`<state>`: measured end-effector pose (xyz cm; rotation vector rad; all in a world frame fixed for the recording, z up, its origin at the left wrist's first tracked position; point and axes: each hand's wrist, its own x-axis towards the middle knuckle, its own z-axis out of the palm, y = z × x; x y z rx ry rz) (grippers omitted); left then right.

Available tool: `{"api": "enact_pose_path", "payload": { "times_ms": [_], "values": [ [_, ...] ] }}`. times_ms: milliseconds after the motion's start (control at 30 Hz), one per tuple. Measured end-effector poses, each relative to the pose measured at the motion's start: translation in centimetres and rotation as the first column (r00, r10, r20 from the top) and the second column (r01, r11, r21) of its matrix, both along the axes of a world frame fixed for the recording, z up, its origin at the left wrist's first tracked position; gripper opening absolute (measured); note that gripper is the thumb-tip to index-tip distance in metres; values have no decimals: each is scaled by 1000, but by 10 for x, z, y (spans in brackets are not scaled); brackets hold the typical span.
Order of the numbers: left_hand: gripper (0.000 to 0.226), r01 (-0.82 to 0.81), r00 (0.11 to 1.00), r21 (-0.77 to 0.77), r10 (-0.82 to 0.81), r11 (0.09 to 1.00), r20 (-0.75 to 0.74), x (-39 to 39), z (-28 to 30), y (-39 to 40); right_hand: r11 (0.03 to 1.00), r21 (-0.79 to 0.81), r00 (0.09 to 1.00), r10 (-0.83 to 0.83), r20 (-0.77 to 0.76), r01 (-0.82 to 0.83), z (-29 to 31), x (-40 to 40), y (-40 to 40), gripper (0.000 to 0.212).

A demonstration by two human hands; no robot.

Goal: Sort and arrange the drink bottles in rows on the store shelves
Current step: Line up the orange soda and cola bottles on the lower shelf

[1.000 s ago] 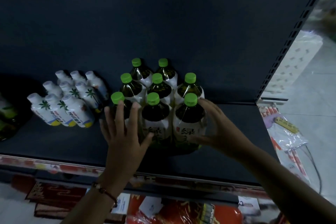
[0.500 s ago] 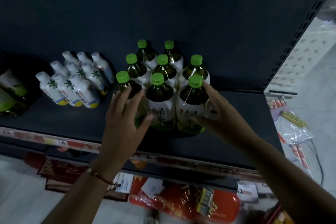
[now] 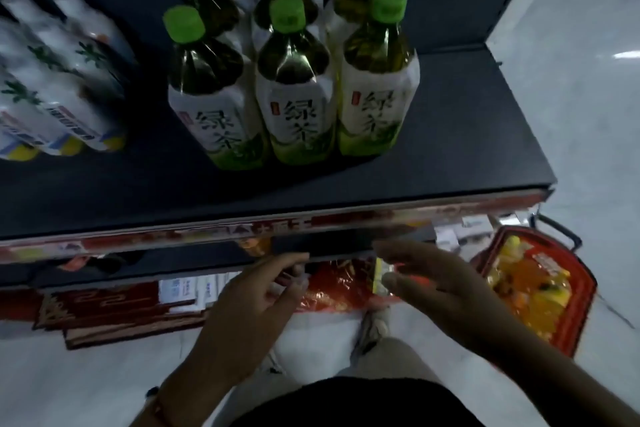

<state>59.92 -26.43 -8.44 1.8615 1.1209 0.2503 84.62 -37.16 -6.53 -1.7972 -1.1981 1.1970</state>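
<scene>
The tea bottles point(image 3: 294, 80) stand upright in rows on the dark shelf point(image 3: 467, 149), well above both hands. The left hand point(image 3: 252, 308) and right hand point(image 3: 436, 284) hang below the shelf edge, each grip released, grasping nothing.

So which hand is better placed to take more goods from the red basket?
Probably the right hand: it hangs open nearest the red basket on the floor, while the left hand is farther away.

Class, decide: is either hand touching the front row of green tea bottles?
Apart. The head view shows the left hand and right hand below the shelf edge, well clear of the green tea bottles.
</scene>
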Motion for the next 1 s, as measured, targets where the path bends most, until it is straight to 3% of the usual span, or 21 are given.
{"api": "enact_pose_path", "payload": {
  "times_ms": [100,267,467,567,633,767,867,1000],
  "values": [
    [32,131,982,-20,-133,991,-132,-4,-32,18,989,-110,989,-90,118,103,-41,-39,-13,47],
    [51,248,941,-77,-259,966,-219,15,-90,46,934,-106,922,-309,234,341,-95,-69,-9,57],
    [58,187,924,-177,-234,966,-302,52,-151,29,857,-100,861,-492,125,505,-163,-52,-12,58],
    [60,188,913,-66,-199,980,-355,67,-209,15,868,-63,868,-486,101,493,-219,-27,-17,57],
    [60,141,945,-4,-136,990,-299,87,-248,10,874,-32,874,-482,70,485,-259,-7,-19,58],
    [64,-36,999,104,37,994,-8,149,-311,19,895,108,882,-444,155,432,-328,44,-11,64],
    [83,-98,978,-4,97,995,186,203,-344,38,837,257,835,-529,154,483,-359,84,3,60],
    [107,-39,935,-114,76,993,346,264,-381,70,726,395,799,-601,-33,563,-386,140,33,63]
  ]
}}
